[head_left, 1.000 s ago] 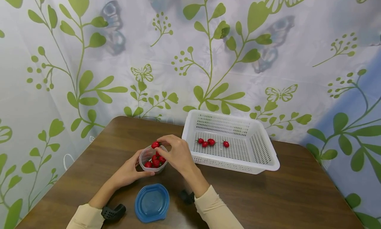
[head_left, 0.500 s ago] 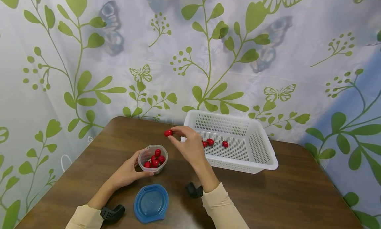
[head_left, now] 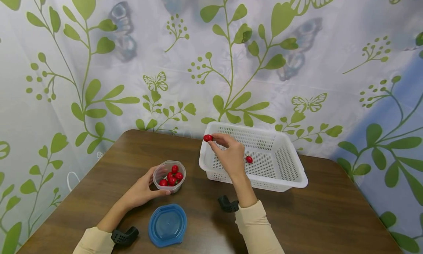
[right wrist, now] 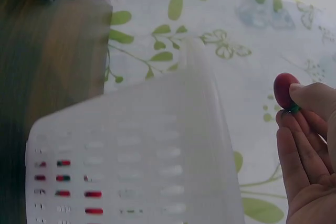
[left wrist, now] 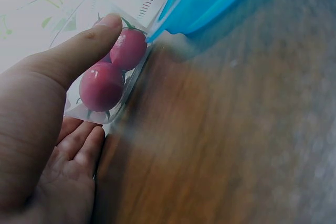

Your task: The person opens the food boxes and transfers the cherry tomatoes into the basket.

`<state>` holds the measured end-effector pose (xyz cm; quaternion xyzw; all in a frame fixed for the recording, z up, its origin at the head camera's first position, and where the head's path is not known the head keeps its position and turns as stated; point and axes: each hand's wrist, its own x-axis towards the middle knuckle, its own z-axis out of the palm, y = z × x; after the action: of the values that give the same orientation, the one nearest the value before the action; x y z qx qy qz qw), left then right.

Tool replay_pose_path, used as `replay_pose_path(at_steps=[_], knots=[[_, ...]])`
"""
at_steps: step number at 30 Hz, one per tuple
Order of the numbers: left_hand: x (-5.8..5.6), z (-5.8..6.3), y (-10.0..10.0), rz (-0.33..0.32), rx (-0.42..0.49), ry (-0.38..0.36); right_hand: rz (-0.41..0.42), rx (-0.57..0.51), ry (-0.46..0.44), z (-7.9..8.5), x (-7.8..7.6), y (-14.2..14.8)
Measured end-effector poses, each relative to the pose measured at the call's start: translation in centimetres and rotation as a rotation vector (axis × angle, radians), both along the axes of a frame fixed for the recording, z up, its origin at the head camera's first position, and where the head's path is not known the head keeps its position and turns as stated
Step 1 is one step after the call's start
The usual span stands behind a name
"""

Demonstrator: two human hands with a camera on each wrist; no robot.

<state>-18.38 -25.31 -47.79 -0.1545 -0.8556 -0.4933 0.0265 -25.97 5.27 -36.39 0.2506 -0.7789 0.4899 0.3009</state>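
My left hand [head_left: 143,189] grips a small clear plastic container [head_left: 158,176] from its left side, thumb along the near wall. Several cherry tomatoes [head_left: 172,180] lie inside it; two show through the wall past the thumb in the left wrist view. Between thumb and fingers my right hand [head_left: 230,153] pinches one cherry tomato [right wrist: 286,91], its green stem end toward the palm. In the head view that hand is over the left part of a white slotted basket [head_left: 290,155]. A loose tomato [head_left: 249,159] lies on the basket floor; the hand hides others, glimpsed through the slots in the right wrist view.
A blue lid [head_left: 167,225] lies on the brown wooden table [head_left: 317,217], in front of the container. Behind the table hangs a leaf-patterned curtain [head_left: 185,63]. Black wrist devices [head_left: 125,236] are worn on both arms.
My right hand has carried the pinched tomato up and right, from above the clear container to over the basket's left side. The left hand and container have stayed in place.
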Motion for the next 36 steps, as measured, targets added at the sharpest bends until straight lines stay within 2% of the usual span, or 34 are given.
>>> replay_pose_path(at_steps=[6,12,22,36], knots=[[0.0,0.0,0.0,-0.001,-0.002,0.002,-0.033,-0.050,-0.020,0.1,-0.7,1.8],[-0.1,-0.1,-0.1,-0.005,-0.001,0.007,-0.073,-0.094,-0.095,-0.4,-1.5,3.6],[0.0,0.1,0.0,-0.002,-0.009,0.007,-0.221,-0.117,-0.225,-1.1,-2.2,6.5],[0.0,0.1,0.0,0.002,-0.010,-0.004,-0.260,-0.120,-0.236,-1.3,-2.4,7.5]])
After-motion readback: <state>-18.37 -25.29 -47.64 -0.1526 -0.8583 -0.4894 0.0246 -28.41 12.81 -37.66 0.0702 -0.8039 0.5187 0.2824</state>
